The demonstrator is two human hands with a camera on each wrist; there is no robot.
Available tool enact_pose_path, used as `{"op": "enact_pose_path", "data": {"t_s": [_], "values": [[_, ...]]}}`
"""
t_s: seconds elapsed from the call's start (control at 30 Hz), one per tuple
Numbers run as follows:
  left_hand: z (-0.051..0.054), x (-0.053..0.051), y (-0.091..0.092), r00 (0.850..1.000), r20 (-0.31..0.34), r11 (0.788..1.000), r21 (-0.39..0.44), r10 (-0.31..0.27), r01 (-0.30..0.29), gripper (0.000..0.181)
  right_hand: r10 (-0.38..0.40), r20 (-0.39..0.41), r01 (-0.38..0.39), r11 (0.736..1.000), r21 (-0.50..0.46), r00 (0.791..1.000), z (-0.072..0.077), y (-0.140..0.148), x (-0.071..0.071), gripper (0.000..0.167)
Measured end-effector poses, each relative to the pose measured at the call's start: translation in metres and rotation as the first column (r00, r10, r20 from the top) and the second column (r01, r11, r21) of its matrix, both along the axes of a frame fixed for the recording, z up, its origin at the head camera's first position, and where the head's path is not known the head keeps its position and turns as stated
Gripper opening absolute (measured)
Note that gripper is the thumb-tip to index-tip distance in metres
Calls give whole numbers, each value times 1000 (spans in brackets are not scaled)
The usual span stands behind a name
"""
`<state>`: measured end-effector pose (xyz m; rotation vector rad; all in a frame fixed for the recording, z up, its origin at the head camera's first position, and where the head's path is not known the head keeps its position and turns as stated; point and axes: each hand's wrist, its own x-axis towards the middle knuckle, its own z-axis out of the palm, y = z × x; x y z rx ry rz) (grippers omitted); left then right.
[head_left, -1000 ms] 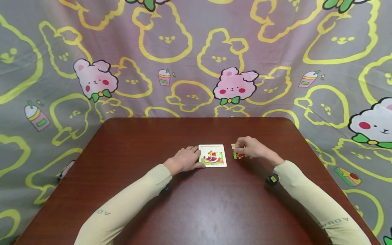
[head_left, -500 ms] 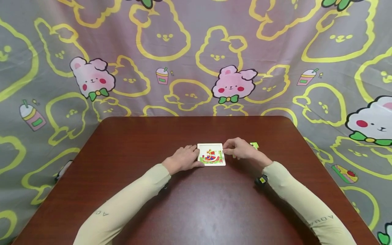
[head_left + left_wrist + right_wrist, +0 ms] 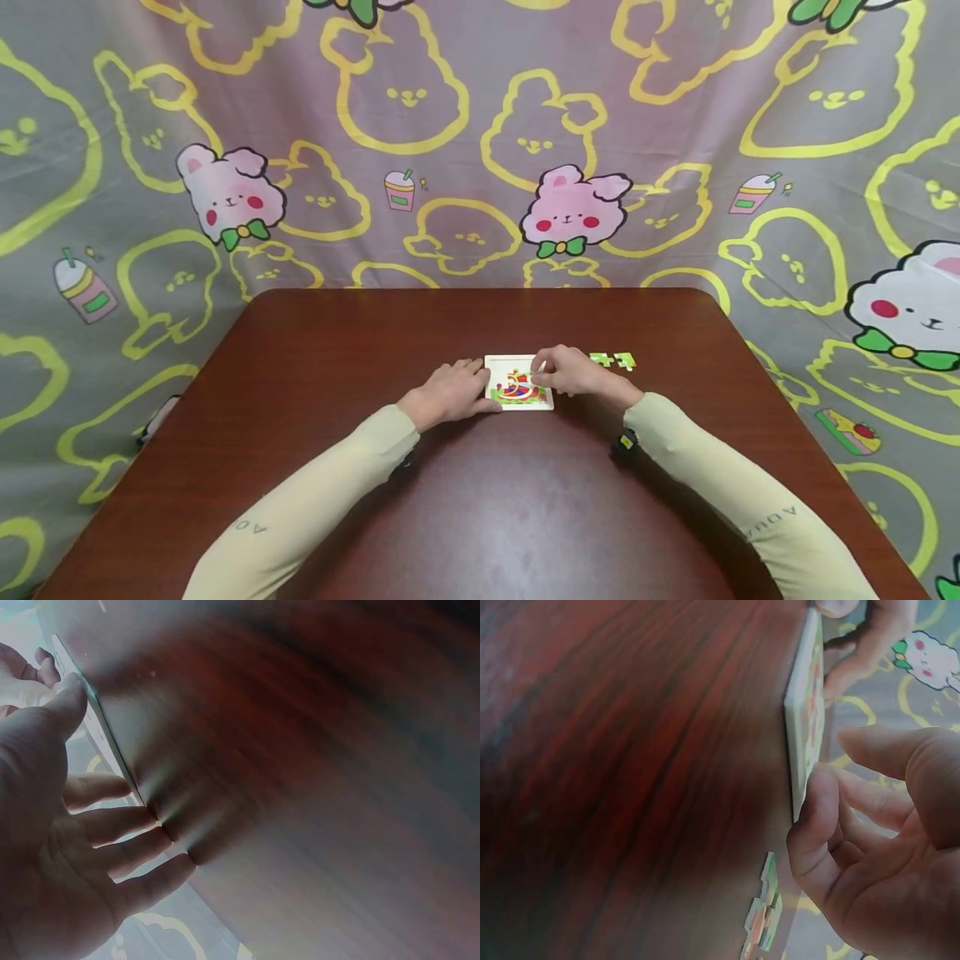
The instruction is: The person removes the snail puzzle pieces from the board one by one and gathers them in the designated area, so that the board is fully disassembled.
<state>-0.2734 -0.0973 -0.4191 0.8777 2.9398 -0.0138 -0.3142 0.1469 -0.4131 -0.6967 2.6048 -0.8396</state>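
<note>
A white-framed jigsaw puzzle board (image 3: 520, 407) lies on the table, with a colourful picture partly filling its lower area and pale base showing above. My left hand (image 3: 452, 392) rests beside it, fingers stretched along the left edge and thumb at the near left corner. Over the board's right side, my right hand (image 3: 567, 372) bends its fingers and thumb together in a pinch on a puzzle piece, which the fingers mostly hide. The right wrist view shows that hand (image 3: 885, 832) beside the board edge (image 3: 801, 720).
Loose green puzzle pieces (image 3: 625, 361) lie right of the board, behind my right hand; several pieces (image 3: 769, 915) show in the right wrist view. The brown table (image 3: 480, 500) ends at a patterned cloth (image 3: 465, 175) hung at the back and sides.
My right hand has moved left from the loose pieces to the right part of the board, uncovering green pieces behind it. The left hand keeps its place at the board.
</note>
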Motion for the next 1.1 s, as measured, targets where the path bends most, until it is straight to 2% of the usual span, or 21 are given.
{"op": "enact_pose_path", "data": {"t_s": [0.17,0.4,0.57,0.73,0.93,1.1], "values": [[-2,0,0,1000,-16,1000,1,-14,14,65,-10,-10,10,1000,26,1000,-4,-3,-2,21],[-2,0,0,1000,-15,1000,-9,-10,10,64,41,-38,-39,998,41,998,-9,-9,-4,28],[-1,1,-1,1000,-16,1000,-8,-12,12,65,45,-39,-43,998,51,998,-10,-10,-4,29],[-1,1,-1,1000,-8,1000,-15,-7,7,65,61,-72,-57,997,48,996,-9,-13,-2,27],[-2,0,-1,1000,-8,1000,-13,-5,4,64,70,-116,-59,994,97,991,-5,-18,0,27],[-1,1,-2,1000,-16,1000,-11,-1,1,64,69,-112,-56,991,119,991,-3,-23,-1,28]]}}
